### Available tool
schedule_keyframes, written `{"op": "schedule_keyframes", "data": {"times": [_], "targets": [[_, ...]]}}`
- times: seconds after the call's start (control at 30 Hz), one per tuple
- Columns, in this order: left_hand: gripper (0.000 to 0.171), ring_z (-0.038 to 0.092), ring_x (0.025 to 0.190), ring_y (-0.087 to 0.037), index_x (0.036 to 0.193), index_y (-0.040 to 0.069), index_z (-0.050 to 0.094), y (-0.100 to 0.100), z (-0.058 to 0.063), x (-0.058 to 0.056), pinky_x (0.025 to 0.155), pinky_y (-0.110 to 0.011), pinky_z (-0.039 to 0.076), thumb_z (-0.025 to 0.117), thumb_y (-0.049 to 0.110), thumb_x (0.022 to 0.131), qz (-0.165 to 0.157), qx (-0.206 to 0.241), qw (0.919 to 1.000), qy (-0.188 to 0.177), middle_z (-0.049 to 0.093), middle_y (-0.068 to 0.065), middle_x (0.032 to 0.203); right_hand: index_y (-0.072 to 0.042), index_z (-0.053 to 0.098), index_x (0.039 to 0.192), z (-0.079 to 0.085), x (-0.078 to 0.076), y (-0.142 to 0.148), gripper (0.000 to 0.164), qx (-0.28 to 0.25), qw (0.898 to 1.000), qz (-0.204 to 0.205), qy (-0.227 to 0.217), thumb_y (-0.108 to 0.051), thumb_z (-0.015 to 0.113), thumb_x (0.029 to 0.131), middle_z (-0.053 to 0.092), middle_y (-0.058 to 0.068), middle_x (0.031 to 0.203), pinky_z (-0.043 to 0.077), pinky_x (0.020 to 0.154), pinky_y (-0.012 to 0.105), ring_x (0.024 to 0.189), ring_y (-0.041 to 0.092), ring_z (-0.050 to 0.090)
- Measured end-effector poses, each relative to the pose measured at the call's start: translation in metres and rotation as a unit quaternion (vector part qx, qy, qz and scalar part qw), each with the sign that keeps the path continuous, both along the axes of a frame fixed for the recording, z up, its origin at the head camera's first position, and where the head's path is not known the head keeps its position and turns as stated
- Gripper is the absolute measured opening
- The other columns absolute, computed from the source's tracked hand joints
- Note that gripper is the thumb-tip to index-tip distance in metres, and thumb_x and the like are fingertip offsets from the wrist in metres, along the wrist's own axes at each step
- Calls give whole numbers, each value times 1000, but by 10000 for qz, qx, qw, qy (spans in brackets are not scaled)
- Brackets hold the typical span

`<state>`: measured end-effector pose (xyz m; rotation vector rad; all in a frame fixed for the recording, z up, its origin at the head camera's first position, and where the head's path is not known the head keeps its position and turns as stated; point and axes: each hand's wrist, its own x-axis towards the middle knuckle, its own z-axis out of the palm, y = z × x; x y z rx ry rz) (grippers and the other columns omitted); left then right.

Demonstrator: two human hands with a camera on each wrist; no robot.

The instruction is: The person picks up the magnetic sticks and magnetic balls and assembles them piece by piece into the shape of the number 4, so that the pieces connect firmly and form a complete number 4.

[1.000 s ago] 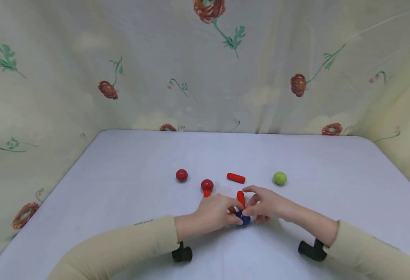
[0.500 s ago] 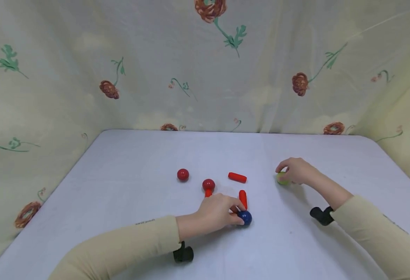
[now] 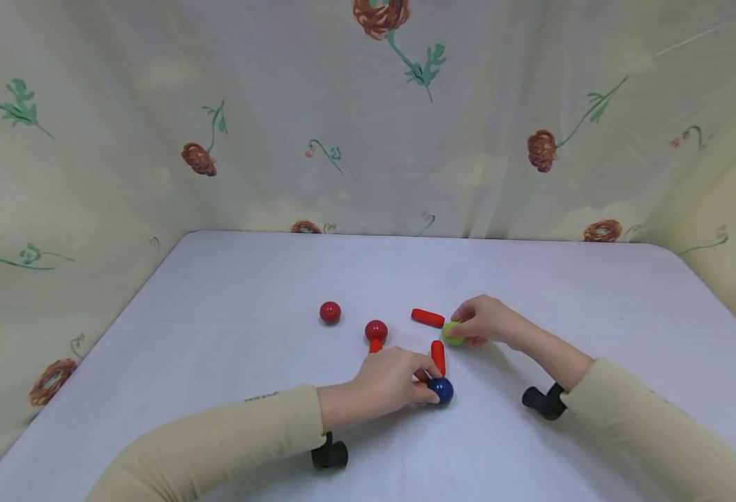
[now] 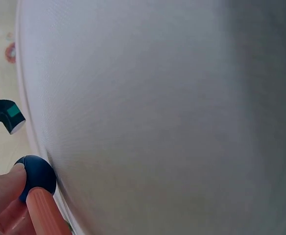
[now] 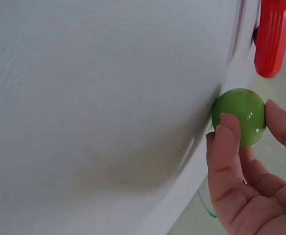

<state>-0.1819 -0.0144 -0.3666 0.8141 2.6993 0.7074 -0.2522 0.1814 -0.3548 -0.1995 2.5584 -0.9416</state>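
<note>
My left hand pinches a glossy blue ball between thumb and fingers. A short red stick meets the ball's far side; the left wrist view shows its ridged surface against the blue ball. Farther right, my right hand holds a green ball at the near end of another red stick. The right wrist view shows thumb and fingertips on the green ball, with a red stick above it, a small gap between. My palm hides part of the green ball in the head view.
A red ball with a red stick joined to it lies beyond my left hand, which covers the stick's lower end. A separate red ball is farther left. The white table backs onto a flowered curtain.
My right hand left the blue ball, reached right to the green ball, took hold of it and brought it left beside the farther red stick. My left hand stays at the blue ball.
</note>
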Motion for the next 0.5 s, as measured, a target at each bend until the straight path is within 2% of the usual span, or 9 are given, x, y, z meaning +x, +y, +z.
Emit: {"op": "schedule_keyframes", "data": {"times": [0.17, 0.5], "targets": [[28, 55, 74, -3, 102, 18, 69, 0, 1, 0, 54, -15, 39, 75, 27, 76, -35, 1, 10000, -25, 67, 7, 81, 1, 60, 99, -2, -2, -11, 30, -112, 9998, -142, -24, -22, 68, 82, 60, 8, 84, 50, 63, 23, 63, 14, 54], [29, 56, 74, -3, 102, 18, 69, 1, 0, -1, 55, -16, 39, 75, 27, 75, -3, -18, 10000, -59, 67, 7, 81, 0, 59, 98, -5, -4, -23, 30, -72, 9993, -323, -201, -22, 70, 81, 59, 9, 83, 51, 64, 23, 62, 15, 57]]}}
